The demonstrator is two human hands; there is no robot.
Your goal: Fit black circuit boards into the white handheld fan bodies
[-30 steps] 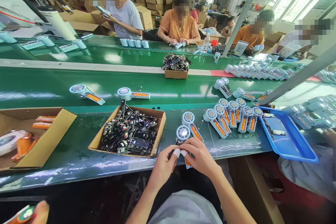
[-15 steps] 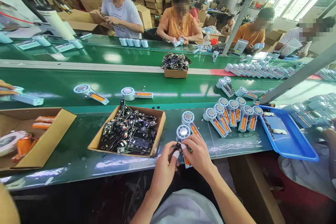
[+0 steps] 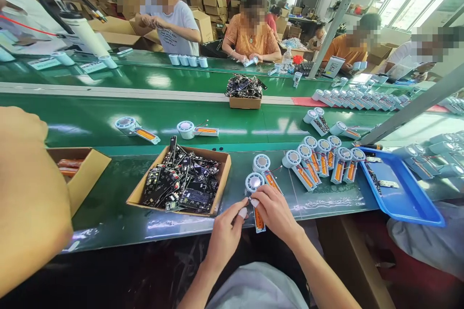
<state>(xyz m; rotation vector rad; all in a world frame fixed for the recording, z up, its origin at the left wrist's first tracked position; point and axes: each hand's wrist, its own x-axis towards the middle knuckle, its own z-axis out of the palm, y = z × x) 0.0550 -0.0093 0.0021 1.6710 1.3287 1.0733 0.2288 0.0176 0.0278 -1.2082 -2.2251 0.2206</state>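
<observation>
A light blue unit (image 3: 254,182) with a round head and an orange-filled handle lies at the table's front edge. Over its handle, just below the head, my left hand (image 3: 229,226) and my right hand (image 3: 274,208) meet at the fingertips. Both hands are closed in pinches, with white covers on some fingertips. What they pinch is too small and hidden to name. Right behind lies another such unit (image 3: 261,163) with thin wires. To the left stands a cardboard box (image 3: 223,181) full of black circuit boards (image 3: 195,200).
Several blue units (image 3: 293,158) lie to the right, beside a blue tray (image 3: 416,203) holding a few boards. A co-worker's arm (image 3: 29,198) reaches in at the left over another box (image 3: 90,169). Units also lie on the green belt (image 3: 159,106); people sit across it.
The dark board that showed in my left hand is no longer visible. A co-worker's arm has come in large at the left. The view has shifted slightly.
</observation>
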